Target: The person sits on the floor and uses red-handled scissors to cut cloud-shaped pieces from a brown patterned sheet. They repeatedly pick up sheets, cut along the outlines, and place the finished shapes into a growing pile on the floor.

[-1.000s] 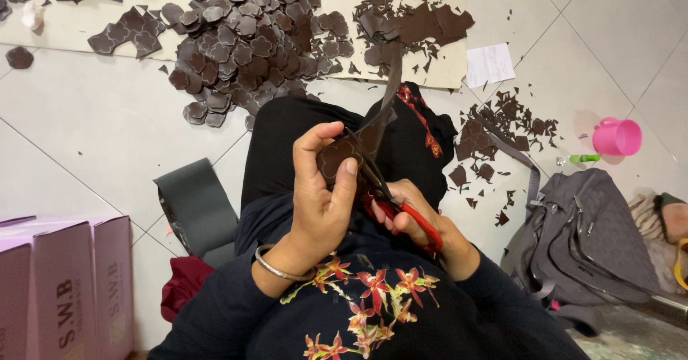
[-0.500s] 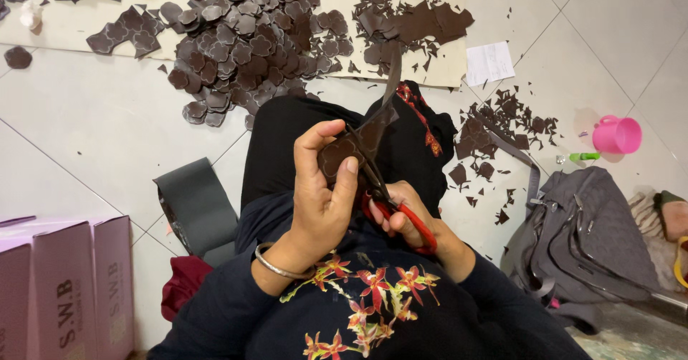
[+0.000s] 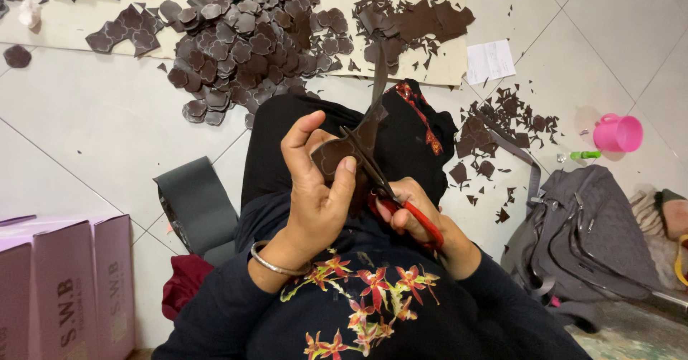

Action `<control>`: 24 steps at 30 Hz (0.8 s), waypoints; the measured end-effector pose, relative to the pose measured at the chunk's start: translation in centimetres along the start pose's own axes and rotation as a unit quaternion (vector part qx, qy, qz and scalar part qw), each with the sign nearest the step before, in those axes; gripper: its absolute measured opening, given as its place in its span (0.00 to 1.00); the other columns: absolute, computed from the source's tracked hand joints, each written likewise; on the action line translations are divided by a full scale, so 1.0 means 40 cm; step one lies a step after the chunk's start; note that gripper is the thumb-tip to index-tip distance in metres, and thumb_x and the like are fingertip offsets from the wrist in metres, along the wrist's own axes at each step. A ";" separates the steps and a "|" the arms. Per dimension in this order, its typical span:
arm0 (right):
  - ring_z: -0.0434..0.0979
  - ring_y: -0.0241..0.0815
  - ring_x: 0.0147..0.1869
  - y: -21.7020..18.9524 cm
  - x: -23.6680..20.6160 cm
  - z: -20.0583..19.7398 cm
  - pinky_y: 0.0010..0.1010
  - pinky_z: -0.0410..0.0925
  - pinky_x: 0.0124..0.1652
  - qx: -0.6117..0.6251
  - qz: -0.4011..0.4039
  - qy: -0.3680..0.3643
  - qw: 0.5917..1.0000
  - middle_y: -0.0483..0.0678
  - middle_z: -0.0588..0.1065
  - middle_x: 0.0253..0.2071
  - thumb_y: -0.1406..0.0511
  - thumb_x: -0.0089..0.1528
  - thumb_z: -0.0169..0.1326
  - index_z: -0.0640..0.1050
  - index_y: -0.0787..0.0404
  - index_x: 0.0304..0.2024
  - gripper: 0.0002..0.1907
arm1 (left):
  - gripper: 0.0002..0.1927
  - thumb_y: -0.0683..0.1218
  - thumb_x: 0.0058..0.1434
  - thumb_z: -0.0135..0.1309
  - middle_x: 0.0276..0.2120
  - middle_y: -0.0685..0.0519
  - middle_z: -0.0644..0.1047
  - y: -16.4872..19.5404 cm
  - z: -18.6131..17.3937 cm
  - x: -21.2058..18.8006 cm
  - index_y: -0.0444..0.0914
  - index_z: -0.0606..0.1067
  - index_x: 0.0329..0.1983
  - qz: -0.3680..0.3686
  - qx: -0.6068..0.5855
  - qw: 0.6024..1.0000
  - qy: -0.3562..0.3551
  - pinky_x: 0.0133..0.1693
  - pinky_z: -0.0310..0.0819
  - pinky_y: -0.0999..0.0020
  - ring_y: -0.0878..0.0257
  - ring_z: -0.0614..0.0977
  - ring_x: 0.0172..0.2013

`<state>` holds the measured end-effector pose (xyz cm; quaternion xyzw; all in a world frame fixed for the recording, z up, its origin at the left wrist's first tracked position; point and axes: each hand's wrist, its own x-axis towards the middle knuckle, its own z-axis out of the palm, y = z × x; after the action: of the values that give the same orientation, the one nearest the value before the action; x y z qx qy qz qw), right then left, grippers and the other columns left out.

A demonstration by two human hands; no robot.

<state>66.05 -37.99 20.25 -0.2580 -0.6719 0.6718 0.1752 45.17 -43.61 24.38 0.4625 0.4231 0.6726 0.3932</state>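
- We see the left hand [image 3: 315,188] pinching a dark brown cut piece [image 3: 337,155] between thumb and curled fingers, held up over the lap.
- Right hand [image 3: 408,213] is closed around the red-handled scissors [image 3: 380,181]; the blades are on the brown piece and nearly shut, though we can't tell the exact gap.
- A thin brown offcut strip [image 3: 378,80] rises from the blades, still attached at the cut.
- Against the frames a second and half a second ago we find almost nothing changed: same grip in both hands, piece at the same height, strip the same shape. Any blade advance is too small to tell.
- Silver bangle [image 3: 276,263] sits on the left wrist.
- Pile of finished scalloped brown pieces [image 3: 244,37] lies on the tile floor ahead, partly on a cream board [image 3: 444,62].
- Brown scraps [image 3: 502,127] are scattered to the right, near a white paper slip [image 3: 489,60].
- Pink cup [image 3: 618,133] and grey bag [image 3: 588,238] are at right, pink boxes [image 3: 61,288] at lower left, a grey roll [image 3: 197,206] just beside the left leg.
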 end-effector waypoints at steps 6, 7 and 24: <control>0.64 0.29 0.15 0.014 -0.006 -0.004 0.20 0.55 0.18 0.012 0.003 0.005 1.000 0.39 0.65 0.13 0.26 0.55 0.46 0.66 0.56 0.18 0.42 | 0.32 0.32 0.72 0.47 0.44 0.51 0.70 -0.003 -0.002 0.003 0.37 0.48 0.74 -0.006 0.002 1.000 -0.003 0.47 0.69 0.74 0.68 0.72 0.42; 0.64 0.29 0.15 0.016 -0.005 -0.003 0.20 0.55 0.18 0.010 0.001 0.008 1.000 0.39 0.65 0.13 0.26 0.56 0.46 0.66 0.56 0.18 0.42 | 0.32 0.33 0.72 0.47 0.45 0.51 0.71 -0.005 -0.002 0.004 0.37 0.48 0.74 -0.010 -0.004 1.000 -0.005 0.48 0.69 0.74 0.68 0.73 0.42; 0.65 0.31 0.31 -0.081 0.012 -0.027 0.23 0.61 0.32 -0.038 0.071 -0.035 0.996 0.41 0.66 0.27 0.21 0.50 0.43 0.75 0.64 0.42 0.54 | 0.36 0.31 0.68 0.47 0.45 0.49 0.74 -0.007 -0.015 0.013 0.37 0.45 0.73 -0.085 -0.062 0.993 -0.052 0.44 0.76 0.74 0.68 0.78 0.41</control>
<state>65.93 -36.74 23.46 -0.2875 -0.6826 0.6653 0.0933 44.48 -43.17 24.15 0.4337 0.3978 0.6367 0.4982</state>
